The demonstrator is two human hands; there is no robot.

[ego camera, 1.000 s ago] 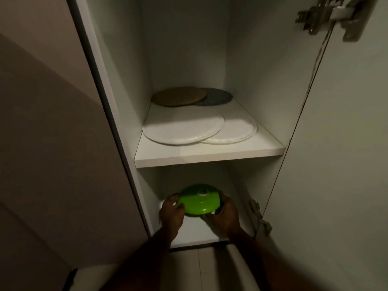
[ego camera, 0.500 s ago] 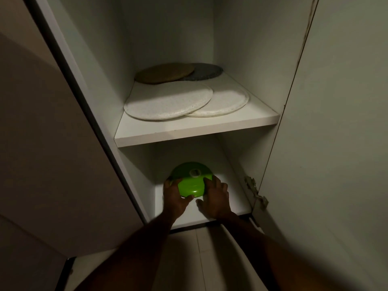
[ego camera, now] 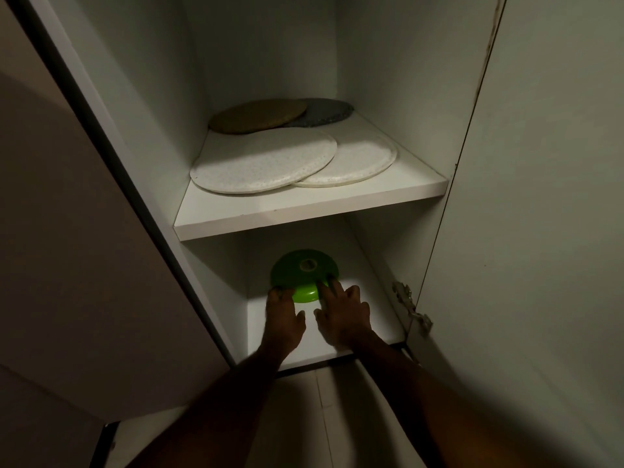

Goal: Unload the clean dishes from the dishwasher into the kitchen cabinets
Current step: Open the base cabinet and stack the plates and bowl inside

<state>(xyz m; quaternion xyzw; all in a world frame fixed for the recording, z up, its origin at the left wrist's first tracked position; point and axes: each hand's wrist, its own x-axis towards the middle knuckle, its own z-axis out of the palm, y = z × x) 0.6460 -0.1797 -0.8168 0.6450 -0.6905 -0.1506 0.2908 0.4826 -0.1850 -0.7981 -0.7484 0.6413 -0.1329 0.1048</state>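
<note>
Green dish (ego camera: pixel 302 276), upside down, is being set on the bottom cabinet shelf (ego camera: pixel 364 319). Its near edge is touched by straight fingers of the left hand (ego camera: pixel 283 315) and right hand (ego camera: pixel 342 315); neither grip is closed. Likely next: hands withdrawn.

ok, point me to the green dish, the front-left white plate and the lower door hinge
green dish (ego camera: pixel 297 270): head view, top of its upturned dome.
front-left white plate (ego camera: pixel 263 163): head view, middle of its face.
lower door hinge (ego camera: pixel 410 307): head view, metal arm.

A bright green dish (ego camera: pixel 302 270) meets my fingertips (ego camera: pixel 326 286) in the white cabinet (ego camera: pixel 304 212); above, two speckled white mats (ego camera: pixel 266 162), one tan (ego camera: pixel 258 114), one dark grey (ego camera: pixel 326 111).
</note>
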